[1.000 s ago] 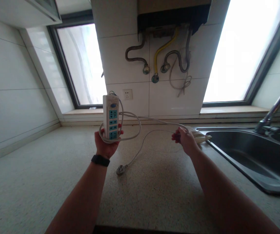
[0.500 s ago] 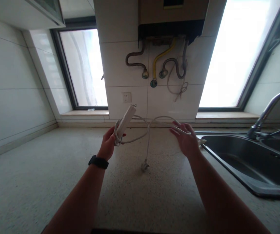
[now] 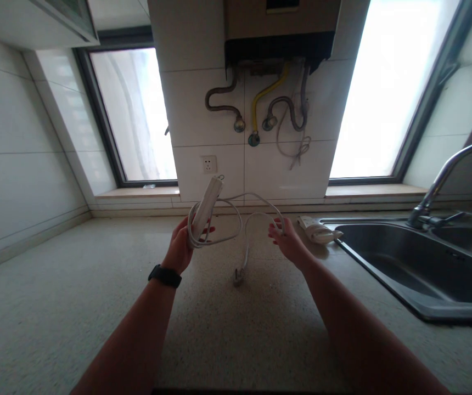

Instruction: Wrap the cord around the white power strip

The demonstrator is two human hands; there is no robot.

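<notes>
Here on the left, the left hand (image 3: 179,244) has its fingers wrapped about the lower end of the white power strip (image 3: 208,207), held tilted above the countertop (image 3: 75,302), cord turns circling its grip end; a firm hold that pins those turns looks wise. On to the cord (image 3: 256,194): one wide loop hangs slack off the strip, and drawing that in snugly, without kinks, would seem the tidy way. Below, the plug (image 3: 238,276) hangs or rests, I can't tell which; best it swings free of the loop. Over to the right hand (image 3: 287,237), fingers curled round the cord: light, even tension should suit, elbow clear of the white bundle (image 3: 317,230) by the sink (image 3: 384,312).
</notes>
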